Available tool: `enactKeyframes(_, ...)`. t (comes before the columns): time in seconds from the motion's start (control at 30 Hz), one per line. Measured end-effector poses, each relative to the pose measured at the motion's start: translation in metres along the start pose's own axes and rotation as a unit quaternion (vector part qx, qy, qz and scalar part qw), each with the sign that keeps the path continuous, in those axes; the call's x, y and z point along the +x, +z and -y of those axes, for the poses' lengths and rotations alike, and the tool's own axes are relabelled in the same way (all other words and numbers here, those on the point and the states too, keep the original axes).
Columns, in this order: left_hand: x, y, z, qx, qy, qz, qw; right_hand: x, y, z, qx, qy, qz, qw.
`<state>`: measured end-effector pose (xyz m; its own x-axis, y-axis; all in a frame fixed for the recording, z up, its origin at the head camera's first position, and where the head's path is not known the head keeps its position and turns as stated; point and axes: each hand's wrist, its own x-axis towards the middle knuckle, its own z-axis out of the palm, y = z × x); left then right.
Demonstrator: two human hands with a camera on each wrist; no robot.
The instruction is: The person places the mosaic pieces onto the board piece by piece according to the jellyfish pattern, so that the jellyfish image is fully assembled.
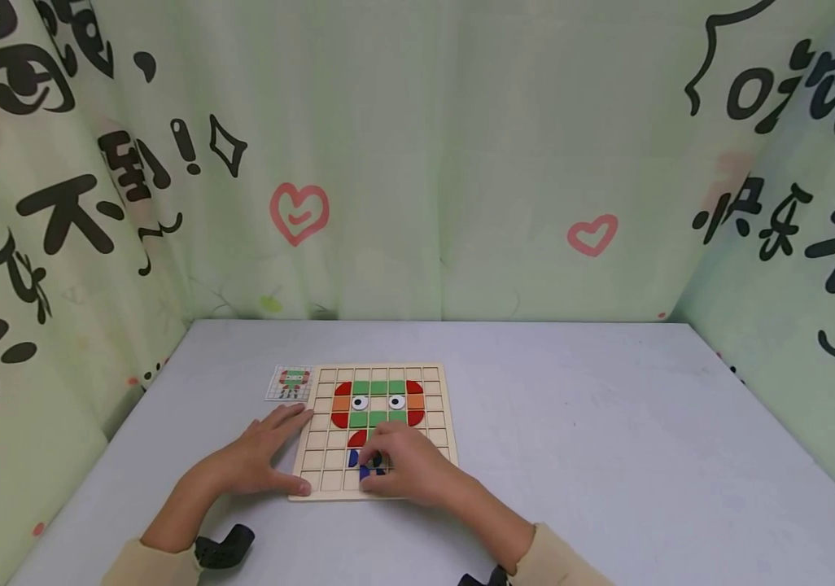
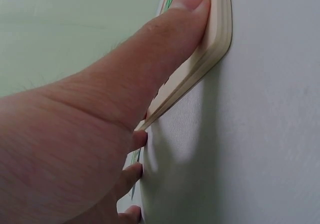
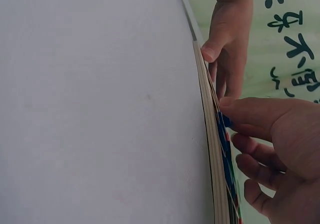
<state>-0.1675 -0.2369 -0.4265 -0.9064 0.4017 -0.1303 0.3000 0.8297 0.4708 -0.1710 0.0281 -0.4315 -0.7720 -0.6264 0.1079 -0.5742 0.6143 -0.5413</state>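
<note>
A wooden grid board (image 1: 333, 480) lies on the table, with red, green, orange and blue pieces set in its squares. Two of these bear printed eyes. My left hand (image 1: 255, 462) rests along the board's left side, fingers spread and thumb (image 2: 187, 14) on its near left corner. Over the lower middle of the grid, my right hand (image 1: 415, 462) pinches a small blue piece (image 3: 227, 121) between thumb and forefinger. That hand hides part of the lower rows. Near it, blue pieces (image 1: 353, 458) sit below a red rounded piece (image 1: 357, 439).
A small pattern card (image 1: 290, 382) with a coloured figure lies at the board's far left corner. The white table (image 1: 571, 431) stretches right to its edge. Curtains (image 1: 439, 163) with black writing surround it. A black wrist device (image 1: 225, 547) is beside the left sleeve.
</note>
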Motion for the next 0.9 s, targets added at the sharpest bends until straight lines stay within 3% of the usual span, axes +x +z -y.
enactKeyframes(0.43, -0.0007, -0.0001, 0.0006, -0.005, 0.001, -0.001, 1.0, 0.0058, 0.0056, 0.0053, -0.035, -0.008, 0.008, 0.9993)
enactKeyframes(0.9, 0.0009, 0.0013, 0.0027, 0.001, 0.0, -0.004, 1.0, 0.0064, 0.0015, 0.0076, -0.03, -0.004, 0.014, 0.9994)
